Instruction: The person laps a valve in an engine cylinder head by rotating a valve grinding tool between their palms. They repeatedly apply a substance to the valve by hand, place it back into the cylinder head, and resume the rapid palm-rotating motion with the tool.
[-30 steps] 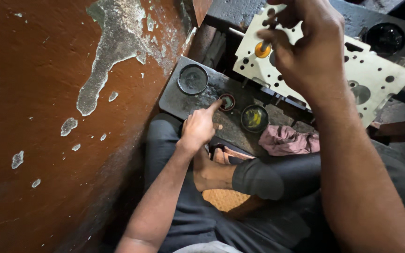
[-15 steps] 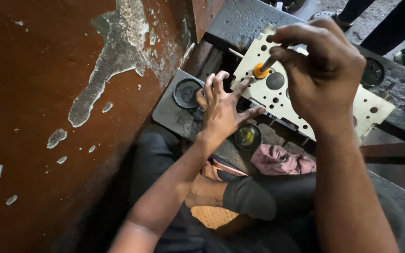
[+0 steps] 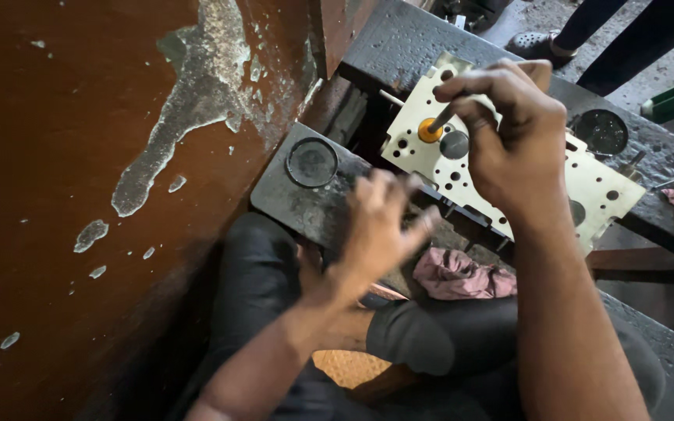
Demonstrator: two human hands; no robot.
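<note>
Pinched between thumb and fingertips, a thin metal rod (image 3: 445, 118) is held by the right hand (image 3: 512, 144), its lower end set in an orange-yellow ring (image 3: 430, 130) on the cream perforated plate (image 3: 594, 187). Far left stands a brown wall (image 3: 48, 171) with flaking paint. Right of it, a dark metal block (image 3: 294, 199) carries a round recess (image 3: 311, 162). The left hand (image 3: 380, 226), blurred, hovers with fingers loosely spread over the block's right edge, holding nothing that I can make out. Nearer, a pink rag (image 3: 458, 274) lies by the person's dark-trousered knee (image 3: 431, 335). Far right, another round hole (image 3: 601, 131) sits in the dark bench (image 3: 399, 39).
</note>
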